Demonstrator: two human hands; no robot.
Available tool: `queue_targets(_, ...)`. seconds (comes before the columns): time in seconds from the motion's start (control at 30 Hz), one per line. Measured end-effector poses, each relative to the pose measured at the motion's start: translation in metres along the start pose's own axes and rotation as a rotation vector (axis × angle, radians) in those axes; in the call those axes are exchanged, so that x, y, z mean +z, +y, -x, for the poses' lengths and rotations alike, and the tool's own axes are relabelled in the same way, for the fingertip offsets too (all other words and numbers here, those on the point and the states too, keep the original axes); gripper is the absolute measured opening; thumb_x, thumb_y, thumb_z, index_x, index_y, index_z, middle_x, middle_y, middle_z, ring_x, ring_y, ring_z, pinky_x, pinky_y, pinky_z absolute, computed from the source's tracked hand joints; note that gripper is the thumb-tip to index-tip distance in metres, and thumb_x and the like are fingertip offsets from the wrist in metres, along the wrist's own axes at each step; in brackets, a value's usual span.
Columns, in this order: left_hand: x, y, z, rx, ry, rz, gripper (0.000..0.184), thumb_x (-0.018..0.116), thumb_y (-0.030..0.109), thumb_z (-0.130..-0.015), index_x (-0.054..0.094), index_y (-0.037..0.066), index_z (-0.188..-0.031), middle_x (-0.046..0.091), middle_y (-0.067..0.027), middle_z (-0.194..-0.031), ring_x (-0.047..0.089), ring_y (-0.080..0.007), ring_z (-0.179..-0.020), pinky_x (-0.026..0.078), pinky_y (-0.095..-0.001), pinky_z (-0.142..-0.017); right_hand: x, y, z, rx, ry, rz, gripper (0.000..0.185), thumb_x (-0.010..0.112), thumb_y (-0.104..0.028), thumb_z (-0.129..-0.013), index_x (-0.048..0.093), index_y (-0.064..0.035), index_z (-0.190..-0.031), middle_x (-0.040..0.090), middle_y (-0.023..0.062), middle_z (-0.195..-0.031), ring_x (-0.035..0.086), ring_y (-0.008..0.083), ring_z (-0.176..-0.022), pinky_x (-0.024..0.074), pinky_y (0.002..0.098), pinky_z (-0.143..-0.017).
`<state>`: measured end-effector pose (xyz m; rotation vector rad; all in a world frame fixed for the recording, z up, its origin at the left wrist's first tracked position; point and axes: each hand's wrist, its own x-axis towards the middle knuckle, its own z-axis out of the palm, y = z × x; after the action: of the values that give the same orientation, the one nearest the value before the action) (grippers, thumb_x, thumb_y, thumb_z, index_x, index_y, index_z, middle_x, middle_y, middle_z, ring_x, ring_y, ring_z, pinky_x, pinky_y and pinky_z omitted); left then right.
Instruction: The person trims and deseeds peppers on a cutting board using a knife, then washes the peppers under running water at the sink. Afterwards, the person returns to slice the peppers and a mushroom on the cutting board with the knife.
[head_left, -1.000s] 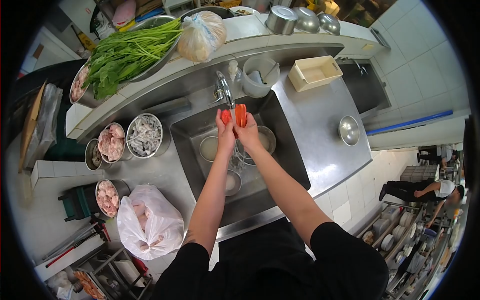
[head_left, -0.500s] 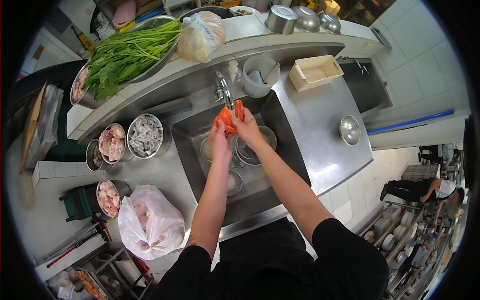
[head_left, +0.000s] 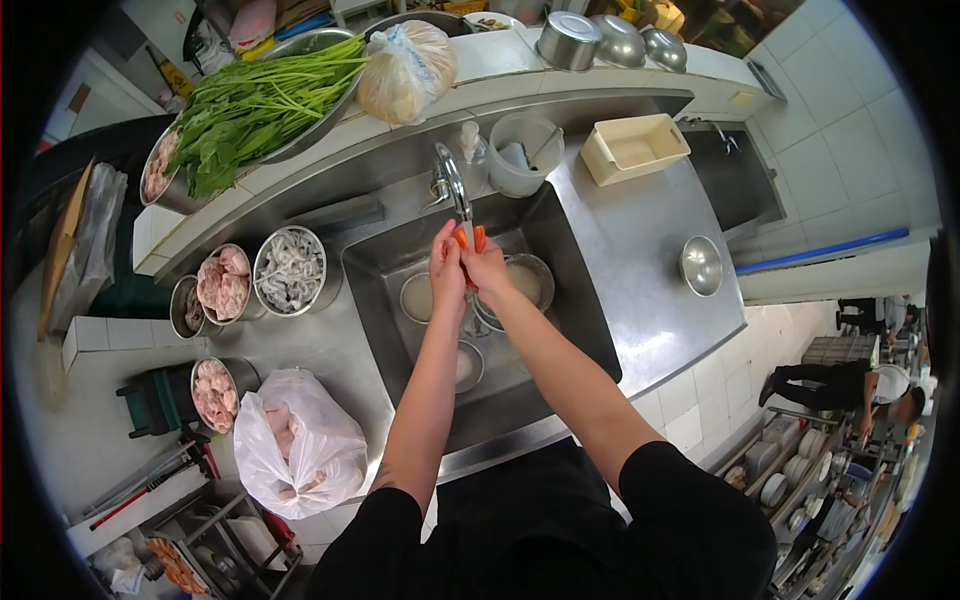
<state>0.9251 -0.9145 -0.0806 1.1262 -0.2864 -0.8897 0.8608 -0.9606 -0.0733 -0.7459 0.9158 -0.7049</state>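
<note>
Under the running tap at the sink, both my hands are pressed together around a bright orange cloth. My left hand wraps it from the left, and my right hand closes over it from the right. Only small orange bits show between the fingers. Below the hands, metal bowls stand in the sink: one bowl to the left, one larger bowl partly behind my right wrist, and a smaller bowl nearer me.
Left of the sink are a pot of sliced squid, bowls of raw meat and a white plastic bag. A cream tub and metal bowl sit right. Leafy greens lie on the ledge; a person stands far right.
The orange cloth was spread and widely visible above my fingers; now it is bunched up and mostly covered. My hands have come closer together and dropped slightly.
</note>
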Motion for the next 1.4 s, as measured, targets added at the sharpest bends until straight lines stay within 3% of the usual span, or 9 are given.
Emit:
queue_targets(0.27, -0.007, -0.009, -0.068, -0.164, 0.266, 0.308, 0.056, 0.057, 0.024, -0.112, 0.041, -0.001, -0.160, 0.054, -0.0133, -0.157, 0.057, -0.0211, -0.137, 0.046, -0.0412, -0.118, 0.007, -0.006, 0.002, -0.047, 0.008, 0.033, 0.017, 0.065, -0.018, -0.108, 0.072, -0.0110, -0.122, 0.073, 0.0043, -0.095, 0.068, 0.0160, -0.068, 0.0526, 0.0315, -0.048)
queue_targets(0.47, -0.014, -0.001, -0.070, 0.033, -0.310, -0.209, 0.065, 0.061, 0.028, -0.111, 0.039, 0.000, -0.165, 0.041, -0.0141, -0.171, 0.049, -0.0219, -0.149, 0.038, -0.0377, -0.123, -0.013, -0.078, 0.010, -0.073, 0.025, 0.840, 0.016, 0.072, -0.025, -0.104, 0.075, -0.0097, -0.107, 0.070, 0.0035, -0.074, 0.057, 0.0139, -0.046, 0.0454, 0.0303, -0.041)
queue_targets(0.6, -0.009, 0.090, -0.024, -0.007, -0.570, -0.982, 0.059, 0.065, 0.028, -0.109, 0.051, -0.002, -0.158, 0.049, -0.0175, -0.166, 0.053, -0.0281, -0.148, 0.045, -0.0383, -0.118, -0.047, -0.141, 0.024, -0.083, -0.217, 0.754, 0.023, 0.073, -0.012, -0.101, 0.071, -0.0019, -0.122, 0.075, 0.0057, -0.095, 0.069, 0.0132, -0.077, 0.0563, 0.0287, -0.056)
queue_targets(0.87, -0.027, 0.097, 0.038, -0.279, -0.806, 0.418, 0.055, 0.062, 0.039, -0.108, 0.059, 0.007, -0.152, 0.056, -0.0167, -0.160, 0.056, -0.0363, -0.145, 0.047, -0.0501, -0.117, -0.075, -0.162, 0.079, -0.138, -0.343, 0.067, 0.049, 0.072, -0.001, -0.095, 0.060, -0.0025, -0.142, 0.074, 0.0141, -0.126, 0.079, 0.0284, -0.090, 0.0660, 0.0385, -0.066)
queue_targets(0.9, -0.050, 0.041, 0.037, -0.317, -0.697, 0.192, 0.051, 0.064, 0.035, -0.105, 0.061, 0.010, -0.150, 0.058, -0.0163, -0.158, 0.057, -0.0368, -0.143, 0.047, -0.0539, -0.116, -0.114, -0.102, 0.047, -0.064, -0.331, 0.011, 0.043, 0.076, -0.004, -0.093, 0.066, -0.0019, -0.134, 0.074, 0.0133, -0.125, 0.078, 0.0282, -0.088, 0.0654, 0.0393, -0.068)
queue_targets(0.97, -0.120, -0.084, 0.043, -0.178, -0.929, -1.439, 0.046, 0.067, 0.026, -0.100, 0.066, 0.016, -0.144, 0.062, -0.0155, -0.154, 0.060, -0.0378, -0.140, 0.048, -0.0616, -0.114, -0.171, 0.002, 0.062, -0.282, 0.067, 1.837, 0.021, 0.083, -0.021, -0.087, 0.079, -0.0051, -0.101, 0.079, 0.0186, -0.105, 0.078, 0.0347, -0.094, 0.0628, 0.0466, -0.084)
queue_targets(1.03, -0.166, -0.109, 0.094, -0.157, -0.797, -1.786, 0.050, 0.073, 0.029, -0.093, 0.068, 0.013, -0.140, 0.068, -0.0197, -0.143, 0.058, -0.0343, -0.141, 0.049, -0.0637, -0.111, -0.198, 0.039, 0.106, -0.002, 0.194, 1.619, 0.025, 0.081, -0.024, -0.089, 0.079, -0.0062, -0.106, 0.079, 0.0206, -0.104, 0.077, 0.0360, -0.098, 0.0615, 0.0486, -0.085)
queue_targets(1.2, -0.107, -0.096, 0.168, -0.880, -0.357, -0.421, 0.050, 0.068, 0.047, -0.106, 0.064, 0.012, -0.142, 0.071, -0.0071, -0.140, 0.064, -0.0275, -0.134, 0.054, -0.0559, -0.103, -0.218, 0.076, 0.144, 0.207, 0.220, 0.625, 0.025, 0.078, -0.024, -0.098, 0.077, -0.0046, -0.112, 0.079, 0.0112, -0.103, 0.076, 0.0220, -0.092, 0.0613, 0.0379, -0.081)
queue_targets(1.4, -0.026, -0.053, 0.183, -0.549, -0.401, -0.199, 0.037, 0.060, 0.038, -0.113, 0.064, 0.013, -0.140, 0.074, -0.0028, -0.122, 0.074, -0.0171, -0.100, 0.061, -0.0391, -0.079, -0.136, 0.022, 0.204, -0.080, 0.133, 0.084, 0.027, 0.060, -0.021, -0.113, 0.071, 0.0001, -0.126, 0.076, 0.0044, -0.107, 0.071, 0.0110, -0.093, 0.0567, 0.0288, -0.082)
